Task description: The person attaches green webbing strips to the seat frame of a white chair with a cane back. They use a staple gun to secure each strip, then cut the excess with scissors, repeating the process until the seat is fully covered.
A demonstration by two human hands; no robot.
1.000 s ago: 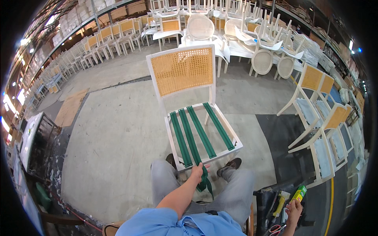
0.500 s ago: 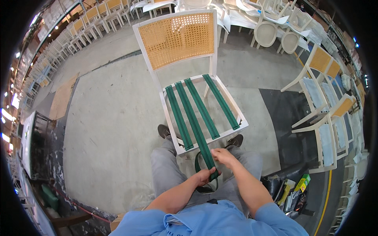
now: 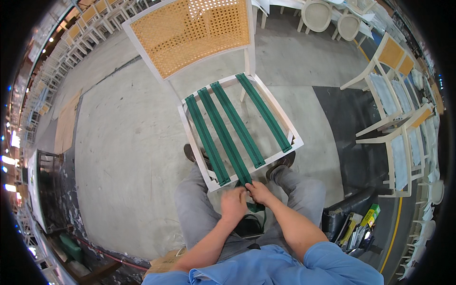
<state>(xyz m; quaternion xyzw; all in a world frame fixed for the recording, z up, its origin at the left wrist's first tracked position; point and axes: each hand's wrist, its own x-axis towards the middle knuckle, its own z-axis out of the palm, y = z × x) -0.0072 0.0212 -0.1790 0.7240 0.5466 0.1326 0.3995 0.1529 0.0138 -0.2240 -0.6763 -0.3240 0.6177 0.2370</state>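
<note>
**Two hands at the front rail, four green straps on the seat frame**

While the person sits with both knees against it, a white chair [image 3: 199, 61] with a woven cane back stands directly ahead on the concrete floor [image 3: 118, 156]. Its open seat frame [image 3: 285, 126] carries four green webbing straps [image 3: 237, 128], all running front to back, side by side with gaps between them. Both hands meet at the near rail, where the second strap from the person's left comes over the edge. The left hand [image 3: 233, 204] is curled, fingers bunched together over the strap's loose end; whether they actually pinch it cannot be told. The right hand [image 3: 259, 191] lies just beside it, fingertips pressed to the webbing at the rail. A short tail of strap [image 3: 256, 207] hangs below the hands, between the knees. Two dark shoes [image 3: 280, 164] show under the frame. To the person's right, a tool tray [image 3: 356, 228] sits on the floor, and two more white armchairs [image 3: 394, 137] stand beyond it.
</note>
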